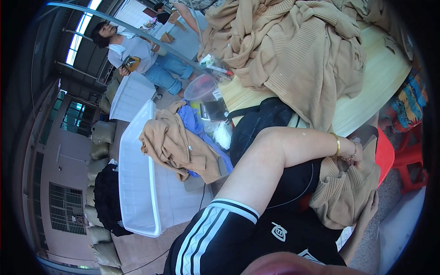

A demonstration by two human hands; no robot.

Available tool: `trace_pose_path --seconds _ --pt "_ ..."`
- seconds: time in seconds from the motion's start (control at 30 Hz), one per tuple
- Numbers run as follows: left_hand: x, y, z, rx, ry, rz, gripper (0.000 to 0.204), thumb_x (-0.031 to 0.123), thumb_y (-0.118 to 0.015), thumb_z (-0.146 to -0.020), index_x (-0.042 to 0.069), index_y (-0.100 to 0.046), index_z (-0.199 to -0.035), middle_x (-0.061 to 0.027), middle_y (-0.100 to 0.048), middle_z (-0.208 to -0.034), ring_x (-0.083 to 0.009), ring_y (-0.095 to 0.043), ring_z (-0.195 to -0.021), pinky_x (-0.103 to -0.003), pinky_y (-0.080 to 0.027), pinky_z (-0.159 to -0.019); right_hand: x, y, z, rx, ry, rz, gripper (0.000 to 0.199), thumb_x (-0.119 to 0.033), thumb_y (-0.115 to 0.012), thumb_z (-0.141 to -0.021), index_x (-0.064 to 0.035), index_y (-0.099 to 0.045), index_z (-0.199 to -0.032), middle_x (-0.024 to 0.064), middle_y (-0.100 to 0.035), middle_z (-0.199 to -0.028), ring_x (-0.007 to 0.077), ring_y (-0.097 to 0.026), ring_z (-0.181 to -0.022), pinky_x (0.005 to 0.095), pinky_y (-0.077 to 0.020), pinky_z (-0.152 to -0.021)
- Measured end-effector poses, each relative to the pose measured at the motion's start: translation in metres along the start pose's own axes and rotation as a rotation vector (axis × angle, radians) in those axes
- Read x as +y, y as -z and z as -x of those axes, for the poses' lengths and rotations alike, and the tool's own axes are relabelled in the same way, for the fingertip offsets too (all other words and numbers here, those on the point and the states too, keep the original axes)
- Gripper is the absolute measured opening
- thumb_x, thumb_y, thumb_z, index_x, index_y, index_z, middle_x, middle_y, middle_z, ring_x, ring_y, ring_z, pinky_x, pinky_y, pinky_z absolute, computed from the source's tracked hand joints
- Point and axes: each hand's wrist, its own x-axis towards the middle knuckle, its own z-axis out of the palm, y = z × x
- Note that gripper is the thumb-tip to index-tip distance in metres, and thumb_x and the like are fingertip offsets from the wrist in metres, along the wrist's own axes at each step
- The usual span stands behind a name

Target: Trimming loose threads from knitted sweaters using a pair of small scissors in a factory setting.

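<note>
Left hand [354, 156], wearing a gold bangle and a bead bracelet, is pressing closed fingers into the tan knit garment [343, 192] lying on the lap, apparently to pin the fabric flat; the forearm is crossing the body from the left shoulder. Right hand [369, 208] is sitting at the garment's lower right edge, fingers lying along the knit; whether it is pinching the fabric or only steadying it I cannot tell. The garment is resting against the black clothing, just below the edge of the wooden table [366, 105]; a heap of matching tan sweaters [293, 50] is piling on that table. A white plastic bin [137, 192] is standing to the left with another tan sweater [176, 146] draped over its rim; a second person [137, 50] is sitting well beyond it.
</note>
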Motion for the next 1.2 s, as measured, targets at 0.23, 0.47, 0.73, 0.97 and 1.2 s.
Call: trace_pose_path --seconds 0.23,0.47,0.73,0.97,1.2 --pt "0.001 0.006 -0.003 -0.091 0.045 -0.105 0.022 0.024 -0.075 -0.079 0.005 -0.073 -0.09 -0.004 -0.071 -0.082 -0.0158 -0.066 -0.064 -0.029 -0.054 -0.056 0.001 -0.003 -0.001 0.021 -0.01 0.004 0.045 -0.023 -0.05 -0.097 0.009 -0.048 -0.128 0.0182 -0.056 -0.125 0.021 -0.053 -0.114 0.0306 -0.038 -0.1" --pt "-0.001 0.004 -0.009 -0.103 0.036 -0.035 0.021 0.022 -0.073 -0.08 0.005 -0.073 -0.092 -0.0052 -0.071 -0.084 -0.0164 -0.066 -0.065 -0.028 -0.054 -0.057 0.003 -0.001 -0.001 0.026 -0.01 0.034 0.045 -0.025 -0.05 -0.097 0.009 -0.049 -0.127 0.0186 -0.056 -0.125 0.0216 -0.052 -0.115 0.0313 -0.0373 -0.101" --pt "-0.016 0.008 -0.042 -0.166 0.06 -0.076 0.022 0.024 -0.07 -0.083 0.006 -0.072 -0.096 -0.0062 -0.071 -0.086 -0.0172 -0.067 -0.068 -0.029 -0.055 -0.062 -0.003 -0.009 -0.003 0.012 0.016 -0.005 0.045 -0.023 -0.05 -0.097 0.0087 -0.048 -0.129 0.0188 -0.056 -0.126 0.0215 -0.053 -0.116 0.0304 -0.0376 -0.101" --pt "-0.002 0.004 -0.029 -0.113 0.07 -0.056 0.023 0.024 -0.07 -0.083 0.006 -0.072 -0.096 -0.0065 -0.071 -0.088 -0.0173 -0.068 -0.07 -0.029 -0.055 -0.062 0.007 -0.001 -0.001 0.028 0.012 -0.012 0.044 -0.022 -0.049 -0.097 0.0085 -0.048 -0.129 0.0188 -0.056 -0.125 0.0218 -0.053 -0.115 0.0306 -0.038 -0.1" --pt "-0.001 0.004 -0.024 -0.165 0.099 -0.053 0.023 0.023 -0.071 -0.081 0.006 -0.072 -0.097 -0.0065 -0.072 -0.089 -0.0174 -0.068 -0.071 -0.029 -0.055 -0.062 0.008 0.0 0.001 0.031 0.022 0.024 0.042 -0.017 -0.047 -0.096 0.0096 -0.047 -0.129 0.0194 -0.055 -0.126 0.0227 -0.053 -0.116 0.0315 -0.0377 -0.101"
